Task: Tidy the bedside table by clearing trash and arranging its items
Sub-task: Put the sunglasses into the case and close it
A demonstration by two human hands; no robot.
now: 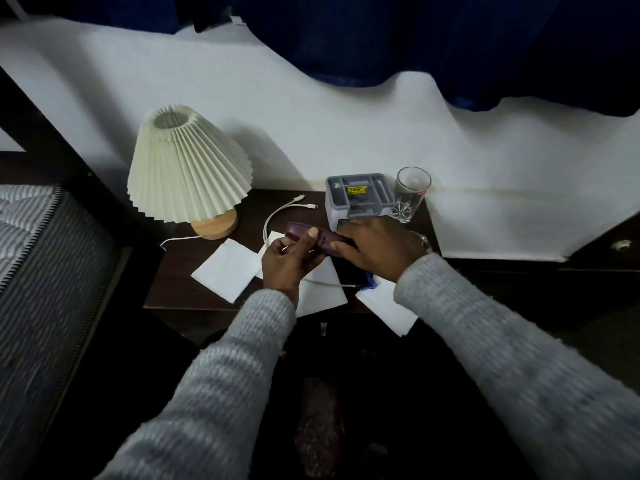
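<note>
Above the dark bedside table (180,271), both hands hold a long purple case (299,231). My left hand (287,259) grips its left end with the thumb on top. My right hand (375,251) wraps around its right end, hiding that part. White paper sheets (227,268) lie on the tabletop under the hands, and one sheet (388,308) hangs over the front edge. A white charging cable (277,213) curves behind the case. Below my right hand lies a dark flat item (351,273) with a blue edge.
A pleated cream lamp (188,168) on a wooden base stands at the table's back left. A grey organizer box (358,199) and an empty glass tumbler (410,194) stand at the back right by the white wall. A mattress (38,258) and dark bed frame lie to the left.
</note>
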